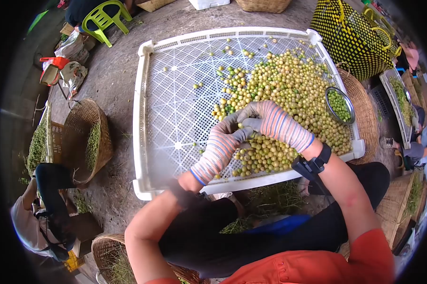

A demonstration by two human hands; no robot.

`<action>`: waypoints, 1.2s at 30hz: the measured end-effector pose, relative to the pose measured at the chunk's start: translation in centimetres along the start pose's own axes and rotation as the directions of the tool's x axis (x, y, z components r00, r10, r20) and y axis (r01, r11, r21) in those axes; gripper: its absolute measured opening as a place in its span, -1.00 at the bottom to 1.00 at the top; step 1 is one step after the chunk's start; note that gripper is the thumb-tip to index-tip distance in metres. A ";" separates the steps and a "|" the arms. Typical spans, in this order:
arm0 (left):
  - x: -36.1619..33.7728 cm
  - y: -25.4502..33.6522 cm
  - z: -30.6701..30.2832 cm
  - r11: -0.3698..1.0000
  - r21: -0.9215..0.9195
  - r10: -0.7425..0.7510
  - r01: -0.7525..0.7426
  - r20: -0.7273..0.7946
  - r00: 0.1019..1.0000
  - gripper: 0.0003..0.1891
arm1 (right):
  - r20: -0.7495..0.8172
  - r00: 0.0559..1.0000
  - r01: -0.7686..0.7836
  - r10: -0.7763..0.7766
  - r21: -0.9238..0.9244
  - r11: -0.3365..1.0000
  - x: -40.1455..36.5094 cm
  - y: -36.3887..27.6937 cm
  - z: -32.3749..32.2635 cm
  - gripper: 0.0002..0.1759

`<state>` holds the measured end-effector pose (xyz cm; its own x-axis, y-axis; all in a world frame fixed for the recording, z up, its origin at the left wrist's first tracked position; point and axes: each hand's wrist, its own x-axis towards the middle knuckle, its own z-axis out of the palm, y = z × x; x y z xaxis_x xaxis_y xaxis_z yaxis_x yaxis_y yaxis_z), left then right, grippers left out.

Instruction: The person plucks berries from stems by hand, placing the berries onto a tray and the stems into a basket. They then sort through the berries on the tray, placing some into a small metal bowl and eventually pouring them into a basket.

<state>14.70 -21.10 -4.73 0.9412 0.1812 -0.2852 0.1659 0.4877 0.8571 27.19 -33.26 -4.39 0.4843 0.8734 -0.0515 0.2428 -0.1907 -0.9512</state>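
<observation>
A white plastic mesh tray (137, 118) lies in front of me. Small round yellow-green berries (289, 71) are heaped over its right half, and a few are scattered on the left. Both my hands wear striped gloves with grey fingers. My left hand (220, 142) and my right hand (270, 122) meet above the near edge of the heap, their fingers pinched close together. What they hold, if anything, is hidden by the fingertips. A round metal bowl (328, 105) of greener berries rests on the heap at the right.
Wicker baskets (97, 142) stand on the floor to the left, one holding green berries. A black-and-yellow woven bag (350, 42) is at the upper right, beside a round wicker basket (365, 118). A green plastic chair (100, 20) stands at upper left. Another person (34, 217) sits at lower left.
</observation>
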 end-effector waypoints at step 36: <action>3.5 2.7 -8.5 0.638 0.765 0.134 -0.089 0.003 0.991 -0.57 | 0.116 0.992 0.124 -0.055 -0.761 0.637 6.2 1.8 1.8 -0.89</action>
<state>15.93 -11.86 -7.06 0.9559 0.2420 -0.1662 0.2472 -0.3577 0.9005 29.05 -27.39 -6.98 0.3699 0.9285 -0.0341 0.8544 -0.3543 -0.3802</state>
